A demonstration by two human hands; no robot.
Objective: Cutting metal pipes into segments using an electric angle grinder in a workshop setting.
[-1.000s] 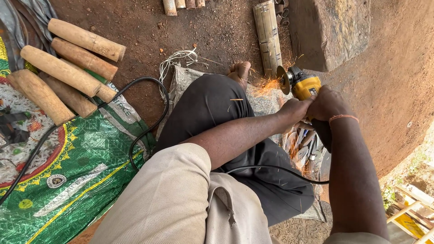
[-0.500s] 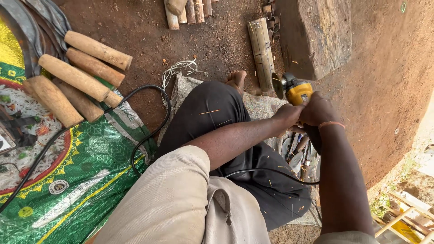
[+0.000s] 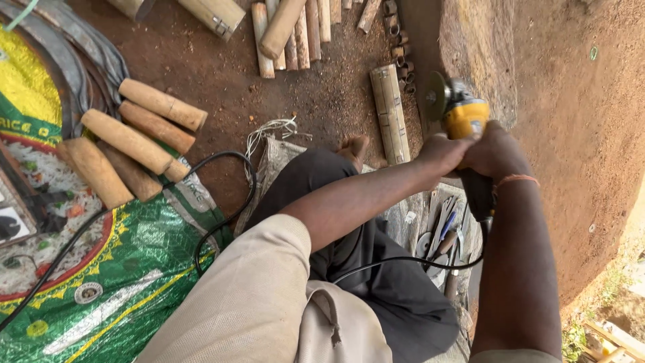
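Both hands, left hand (image 3: 440, 151) and right hand (image 3: 496, 151), wrap their fingers tight around the yellow angle grinder (image 3: 463, 117).

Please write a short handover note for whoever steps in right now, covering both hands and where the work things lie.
Left hand and right hand both grip the yellow angle grinder, held up off the ground with its disc to the left; no sparks show.
The pale split bamboo section lies on the dirt just left of the grinder, untouched.
The grinder's black power cable loops across the green printed sack.
Rounded tan wooden pegs are piled on the sack's edge; more bamboo strips lie at the top.
Whether cutting is finished cannot be told.
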